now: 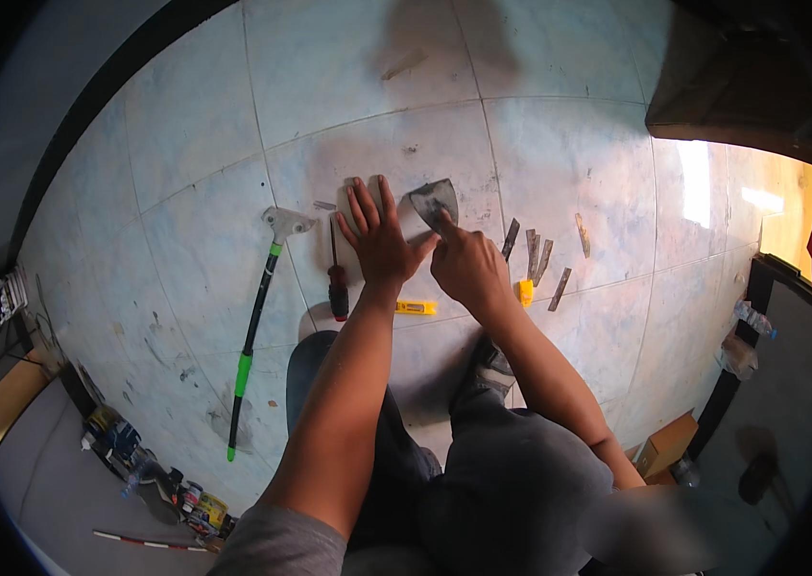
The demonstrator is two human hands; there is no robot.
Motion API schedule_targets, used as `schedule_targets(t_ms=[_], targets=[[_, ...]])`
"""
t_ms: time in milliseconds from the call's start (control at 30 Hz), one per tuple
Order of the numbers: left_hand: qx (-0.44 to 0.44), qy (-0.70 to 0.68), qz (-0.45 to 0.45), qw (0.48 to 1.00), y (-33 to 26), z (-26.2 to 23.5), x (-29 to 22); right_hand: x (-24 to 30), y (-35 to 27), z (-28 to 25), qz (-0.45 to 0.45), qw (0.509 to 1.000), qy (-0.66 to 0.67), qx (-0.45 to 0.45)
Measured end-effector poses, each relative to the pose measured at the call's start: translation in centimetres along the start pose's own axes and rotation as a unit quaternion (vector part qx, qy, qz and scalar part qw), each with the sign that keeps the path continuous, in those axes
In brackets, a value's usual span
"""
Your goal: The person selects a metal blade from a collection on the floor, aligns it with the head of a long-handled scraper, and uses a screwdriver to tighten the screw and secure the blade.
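My left hand (pixel 379 245) lies flat on the tiled floor (pixel 579 173) with its fingers spread, holding nothing. Beside it, my right hand (pixel 468 264) is closed around a putty knife, the forefinger stretched along its wide grey blade (pixel 433 200). The blade is close to the floor; the knife's handle is hidden in my fist. A screwdriver (pixel 338 288) with a red and black handle lies just left of my left wrist. To the right of my right hand are several worn, narrow blades (pixel 534 254) and a small yellow plastic piece (pixel 525 293).
A long scraper with a black and green handle (pixel 250 346) lies at the left. Between my forearms is a yellow blade case (pixel 416 307). Tools and clutter (pixel 152 470) line the lower left edge, a cardboard box (pixel 667 444) stands lower right, and dark furniture (pixel 742 96) overhangs upper right.
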State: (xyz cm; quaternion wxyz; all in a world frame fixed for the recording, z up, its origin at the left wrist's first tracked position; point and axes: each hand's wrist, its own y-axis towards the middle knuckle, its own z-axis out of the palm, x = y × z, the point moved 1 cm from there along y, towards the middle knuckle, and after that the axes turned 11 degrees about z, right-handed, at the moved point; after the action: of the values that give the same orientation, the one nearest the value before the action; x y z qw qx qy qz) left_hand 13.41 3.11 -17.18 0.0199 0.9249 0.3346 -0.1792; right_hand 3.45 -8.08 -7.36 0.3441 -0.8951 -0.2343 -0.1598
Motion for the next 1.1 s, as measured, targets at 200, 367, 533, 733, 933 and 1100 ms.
schedule_targets(t_ms=[200,367,533,733,933,1100], targets=[[0.002,-0.018,-0.009,1.000,-0.4,-0.5,0.1,-0.4,-1.0,-0.4,0.003,1.000,-0.006,0.029],[0.006,-0.023,-0.008,1.000,-0.5,-0.3,0.0,-1.5,-1.3,0.1,-0.016,0.999,-0.040,0.027],[-0.017,0.002,0.003,1.000,-0.1,-0.2,0.2,-0.1,0.4,0.0,0.005,1.000,0.002,0.002],[0.001,-0.021,-0.006,1.000,-0.5,-0.7,-0.2,-0.5,-0.8,-0.7,0.024,0.999,-0.026,0.005],[-0.003,-0.025,-0.003,1.000,-0.4,-0.7,-0.3,-1.6,-2.6,-3.1,0.042,0.999,-0.021,0.001],[-0.005,0.001,0.001,1.000,-0.4,-0.2,-0.1,-4.3,-3.7,-2.6,0.040,0.998,-0.039,0.009]])
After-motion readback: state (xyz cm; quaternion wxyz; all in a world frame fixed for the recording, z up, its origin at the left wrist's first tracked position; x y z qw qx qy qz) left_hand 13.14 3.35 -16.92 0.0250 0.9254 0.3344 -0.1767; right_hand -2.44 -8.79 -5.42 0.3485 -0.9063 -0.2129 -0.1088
